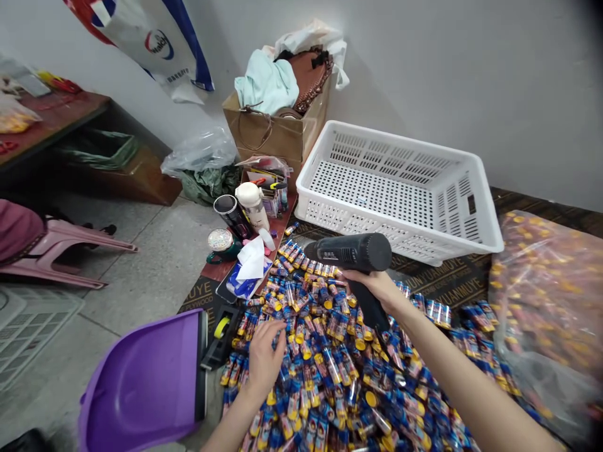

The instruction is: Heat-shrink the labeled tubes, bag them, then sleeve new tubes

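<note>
My right hand [377,290] is wrapped round the handle of a black heat gun or dryer [351,251], whose nozzle points left above a wide pile of small blue-and-yellow capped tubes [325,370]. Low over the left part of the pile is my left hand [267,351], its fingers bent downward among the tubes. Whether those fingers hold a tube is hidden.
Behind the pile stands a white plastic crate [396,232]. Left are a purple dustpan [146,383], a tape dispenser [221,336], cups [252,204] and tissues [247,276]. A bag of tubes [551,301] lies right; a paper bag [277,138] stands behind.
</note>
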{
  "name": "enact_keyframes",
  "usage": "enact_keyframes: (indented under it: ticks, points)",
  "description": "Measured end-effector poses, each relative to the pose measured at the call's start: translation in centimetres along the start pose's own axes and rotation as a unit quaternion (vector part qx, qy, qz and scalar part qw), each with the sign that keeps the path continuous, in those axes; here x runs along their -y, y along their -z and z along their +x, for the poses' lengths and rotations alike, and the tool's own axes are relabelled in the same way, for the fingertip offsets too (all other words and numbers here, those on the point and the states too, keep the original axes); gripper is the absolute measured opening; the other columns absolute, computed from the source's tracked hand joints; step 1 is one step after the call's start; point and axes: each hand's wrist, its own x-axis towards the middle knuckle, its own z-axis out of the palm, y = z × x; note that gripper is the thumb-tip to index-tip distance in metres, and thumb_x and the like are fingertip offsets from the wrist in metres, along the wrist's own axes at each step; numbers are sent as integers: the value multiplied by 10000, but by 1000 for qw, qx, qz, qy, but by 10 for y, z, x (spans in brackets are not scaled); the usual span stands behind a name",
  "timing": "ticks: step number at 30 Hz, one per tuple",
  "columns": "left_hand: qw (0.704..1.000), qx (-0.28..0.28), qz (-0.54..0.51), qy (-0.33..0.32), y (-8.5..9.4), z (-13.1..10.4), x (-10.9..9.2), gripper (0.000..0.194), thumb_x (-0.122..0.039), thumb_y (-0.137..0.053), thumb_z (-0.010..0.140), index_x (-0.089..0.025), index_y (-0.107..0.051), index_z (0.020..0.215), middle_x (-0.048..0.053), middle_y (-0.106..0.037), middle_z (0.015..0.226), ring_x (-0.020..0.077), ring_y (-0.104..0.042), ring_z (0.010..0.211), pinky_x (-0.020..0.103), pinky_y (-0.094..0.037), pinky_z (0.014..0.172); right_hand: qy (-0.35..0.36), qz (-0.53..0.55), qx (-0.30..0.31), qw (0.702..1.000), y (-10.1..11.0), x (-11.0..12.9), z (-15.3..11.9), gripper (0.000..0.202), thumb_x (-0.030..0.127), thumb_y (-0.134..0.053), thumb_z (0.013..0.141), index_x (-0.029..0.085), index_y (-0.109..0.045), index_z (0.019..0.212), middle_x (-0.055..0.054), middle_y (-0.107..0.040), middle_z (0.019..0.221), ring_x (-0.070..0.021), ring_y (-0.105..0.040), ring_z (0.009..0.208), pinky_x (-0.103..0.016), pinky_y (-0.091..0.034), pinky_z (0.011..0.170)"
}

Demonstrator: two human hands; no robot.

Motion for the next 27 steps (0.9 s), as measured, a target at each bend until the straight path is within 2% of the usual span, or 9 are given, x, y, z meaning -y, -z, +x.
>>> enact_keyframes:
  ticks: [4,7,11,15,18,23,27]
  points:
    - [999,23,9,32,7,-20,8,218,-243,-433,872,-197,-645,895,76,-670,918,191,-617,892,333,-510,797,11,-20,18,1000,-17,10,8,299,386,-722,584,156,-623,749,-34,-652,649,-144,-548,491,-266,-433,476]
    - [999,40,2,37,11,-36,14,225,-262,-433,870,-198,-647,899,77,-670,913,195,-616,891,337,-511,798,12,-69,14,997,-7,15,-7,305,346,-725,578,155,-629,794,-26,-662,681,-138,-550,508,-262,-452,495]
    - [998,54,-3,37,18,-58,25,227,-287,-448,858,-195,-651,898,69,-675,910,199,-621,886,345,-508,804,-20,-110,-36,993,41,14,-54,299,340,-715,598,138,-633,803,-33,-664,672,-135,-555,509,-253,-447,486]
    - [996,79,-3,28,27,-74,28,256,-347,-454,840,-198,-658,883,63,-686,896,211,-636,863,344,-518,767,-78,-86,-115,987,95,1,-110,323,384,-716,609,137,-619,793,-45,-663,667,-146,-566,473,-261,-443,439]
    - [996,88,4,13,34,-84,22,290,-394,-450,832,-201,-664,860,61,-696,882,218,-645,853,349,-519,765,-54,-60,-171,982,121,-15,-143,331,385,-726,606,136,-605,787,-45,-659,656,-146,-569,455,-259,-448,423]
    - [996,82,30,14,43,-118,6,315,-437,-453,815,-212,-670,857,54,-708,896,224,-656,851,354,-523,772,-7,-62,-201,978,150,-43,-170,295,365,-711,615,133,-600,759,-41,-654,620,-140,-562,432,-248,-442,407]
    - [997,55,44,45,40,-170,-13,329,-465,-478,782,-214,-680,846,50,-720,886,235,-670,845,354,-537,761,1,-65,-207,976,181,-66,-186,276,313,-713,593,125,-601,762,-24,-636,563,-129,-534,393,-241,-422,383]
